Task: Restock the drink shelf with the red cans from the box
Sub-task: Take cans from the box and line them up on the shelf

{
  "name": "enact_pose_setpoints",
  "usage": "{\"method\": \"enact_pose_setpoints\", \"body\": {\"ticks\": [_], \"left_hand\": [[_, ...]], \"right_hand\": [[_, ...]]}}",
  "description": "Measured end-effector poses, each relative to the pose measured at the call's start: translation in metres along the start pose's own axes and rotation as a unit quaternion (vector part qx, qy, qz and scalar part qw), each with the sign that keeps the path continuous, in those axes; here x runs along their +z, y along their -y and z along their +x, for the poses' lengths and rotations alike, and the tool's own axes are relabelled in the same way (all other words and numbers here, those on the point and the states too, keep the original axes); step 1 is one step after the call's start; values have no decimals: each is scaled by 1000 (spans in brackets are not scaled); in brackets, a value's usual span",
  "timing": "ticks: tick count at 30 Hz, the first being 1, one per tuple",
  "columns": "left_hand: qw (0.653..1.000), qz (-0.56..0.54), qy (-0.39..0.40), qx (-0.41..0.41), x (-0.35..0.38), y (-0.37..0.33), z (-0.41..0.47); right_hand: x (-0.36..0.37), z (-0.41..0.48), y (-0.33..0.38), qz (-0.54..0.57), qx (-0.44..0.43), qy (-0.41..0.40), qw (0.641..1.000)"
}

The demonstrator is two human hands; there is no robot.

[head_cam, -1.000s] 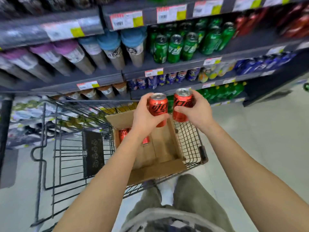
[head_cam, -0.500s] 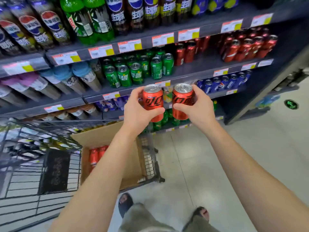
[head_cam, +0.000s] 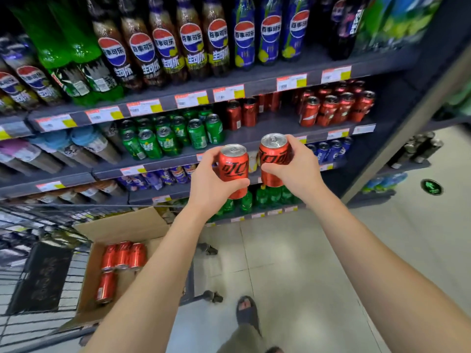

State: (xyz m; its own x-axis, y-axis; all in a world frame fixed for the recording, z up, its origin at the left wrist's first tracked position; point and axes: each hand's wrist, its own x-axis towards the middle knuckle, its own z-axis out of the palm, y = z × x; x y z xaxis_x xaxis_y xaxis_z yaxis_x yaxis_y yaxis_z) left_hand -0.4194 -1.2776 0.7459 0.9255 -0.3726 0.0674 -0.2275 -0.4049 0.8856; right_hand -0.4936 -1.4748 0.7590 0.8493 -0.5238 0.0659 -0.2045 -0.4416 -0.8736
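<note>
At centre frame the left hand (head_cam: 211, 179) and right hand (head_cam: 298, 169) each clasp a red can (head_cam: 234, 166), short of the shelf (head_cam: 275, 123) gap above; pushed in together they may topple standing cans (head_cam: 331, 108), while more lie in the box (head_cam: 119, 229) lower left

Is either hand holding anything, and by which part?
Both. The left hand grips the left red can round its side; the right hand grips the right red can likewise.

Left red can (head_cam: 234, 169) and right red can (head_cam: 274, 159): glossy painted metal, bare silvery lids. Near left, the cardboard box (head_cam: 122, 228) is matt brown, the cart (head_cam: 76, 206) dark metal wire. Far up, plastic bottles (head_cam: 165, 52) gleam. Floor tiles (head_cam: 293, 263) are smooth, faintly shiny.
</note>
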Motion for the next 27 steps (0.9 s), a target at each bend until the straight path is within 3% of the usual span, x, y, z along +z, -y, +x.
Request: {"method": "enact_pose_setpoints", "body": {"ticks": [22,27], "left_hand": [[997,-32,-43,-48,108,43,152],[996,-37,-66,-52,140,64,180]], "right_hand": [[17,210,-124,-21,1,70,997],[25,267,-152,-24,-20,41,999]]}}
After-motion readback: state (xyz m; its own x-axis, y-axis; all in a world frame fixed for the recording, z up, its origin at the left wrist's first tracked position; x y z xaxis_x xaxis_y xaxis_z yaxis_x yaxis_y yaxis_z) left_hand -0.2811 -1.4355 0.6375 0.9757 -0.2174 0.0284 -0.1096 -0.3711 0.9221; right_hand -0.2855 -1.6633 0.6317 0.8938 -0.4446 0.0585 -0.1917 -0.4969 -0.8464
